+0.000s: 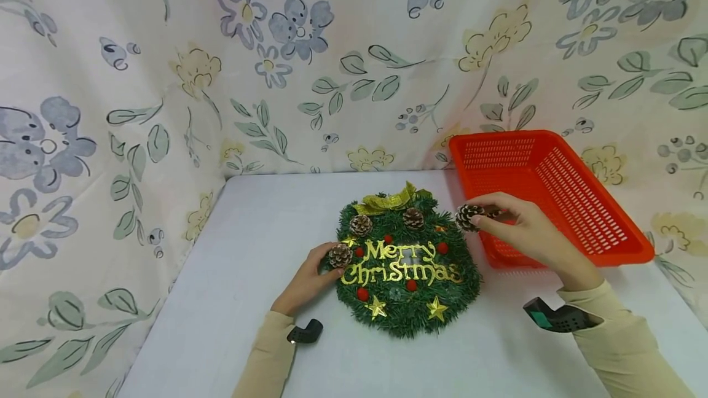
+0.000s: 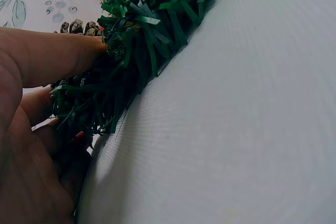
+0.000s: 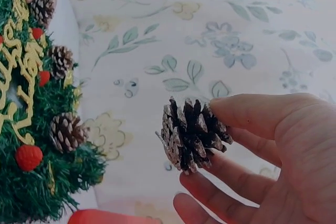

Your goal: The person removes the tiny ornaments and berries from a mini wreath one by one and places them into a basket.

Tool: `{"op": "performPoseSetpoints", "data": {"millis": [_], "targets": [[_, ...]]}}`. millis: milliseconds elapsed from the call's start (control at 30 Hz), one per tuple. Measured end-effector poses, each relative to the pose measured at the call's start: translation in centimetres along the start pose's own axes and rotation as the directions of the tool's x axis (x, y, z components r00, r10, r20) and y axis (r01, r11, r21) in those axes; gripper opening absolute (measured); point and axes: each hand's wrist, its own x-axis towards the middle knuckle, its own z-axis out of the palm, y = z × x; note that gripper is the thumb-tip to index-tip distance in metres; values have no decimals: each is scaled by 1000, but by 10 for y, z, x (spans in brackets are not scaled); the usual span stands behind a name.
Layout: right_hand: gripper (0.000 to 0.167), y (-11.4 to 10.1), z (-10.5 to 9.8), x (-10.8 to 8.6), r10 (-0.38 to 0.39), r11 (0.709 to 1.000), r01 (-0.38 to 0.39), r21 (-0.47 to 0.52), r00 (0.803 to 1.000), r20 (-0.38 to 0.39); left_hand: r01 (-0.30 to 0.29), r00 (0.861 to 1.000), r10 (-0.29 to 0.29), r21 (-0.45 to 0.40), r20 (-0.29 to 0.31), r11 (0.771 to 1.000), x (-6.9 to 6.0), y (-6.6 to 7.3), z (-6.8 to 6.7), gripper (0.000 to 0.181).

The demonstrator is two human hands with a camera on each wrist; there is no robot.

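Observation:
A round green Christmas wreath [image 1: 395, 318] lies on the table, with gold "Merry Christmas" lettering [image 1: 404, 272], red balls, gold stars and a yellow-green bow [image 1: 389, 201]. My left hand [image 1: 311, 275] grips the wreath's left edge, thumb and fingers around the green tinsel [image 2: 131, 45] beside a pine cone [image 1: 340, 255]. Its lower fingers are partly hidden by the tinsel. Two more pine cones sit near the top, one left [image 1: 361, 225] and one right [image 1: 413, 218]. To the right, my right hand [image 1: 522, 226] pinches a loose pine cone [image 3: 191, 135] between thumb and fingers, above the wreath's edge.
A red plastic basket [image 1: 592, 201] with slotted walls stands at the back right, just behind my right hand. White cloth covers the table [image 1: 238, 250]. A floral curtain [image 1: 332, 78] hangs behind and at the sides.

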Motion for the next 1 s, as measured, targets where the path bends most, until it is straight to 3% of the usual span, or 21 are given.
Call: {"op": "performPoseSetpoints", "data": {"millis": [333, 567, 1000], "targets": [[29, 7, -6, 1, 48, 998, -49, -42, 998, -28, 10, 1000, -10, -5, -3, 1000, -2, 1, 0, 60], [30, 11, -12, 6, 159, 987, -159, 7, 987, -36, -17, 1000, 17, -5, 4, 1000, 0, 0, 0, 57], [36, 20, -18, 11, 182, 983, -180, 42, 981, -61, -3, 1000, 3, -41, -6, 999, 0, -2, 1, 58]]}}
